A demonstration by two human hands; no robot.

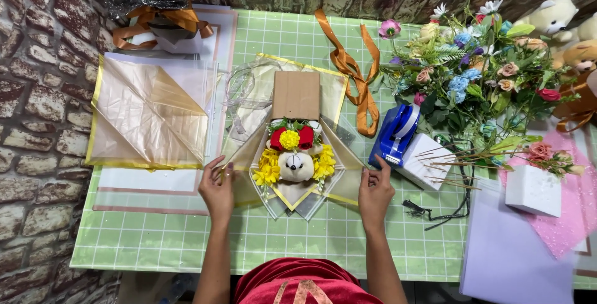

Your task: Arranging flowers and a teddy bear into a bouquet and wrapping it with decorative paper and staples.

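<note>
Two hands (pixel 217 193), two white blocks (pixel 533 190), one tape dispenser (pixel 393 135).

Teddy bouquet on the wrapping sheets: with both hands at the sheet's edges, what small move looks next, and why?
Probably folding the side flaps inward over the teddy bouquet. The left hand and the right hand each rest on an outer edge of the gold-trimmed wrapping sheet, which lies spread open with the bouquet centred on it, its sides unwrapped.

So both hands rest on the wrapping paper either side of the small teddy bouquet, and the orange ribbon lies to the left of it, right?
Not quite. In the head view the left hand and right hand do rest on the wrapping paper either side of the teddy bouquet, but the orange ribbon lies to the right of it, beside the blue tape dispenser.
</note>
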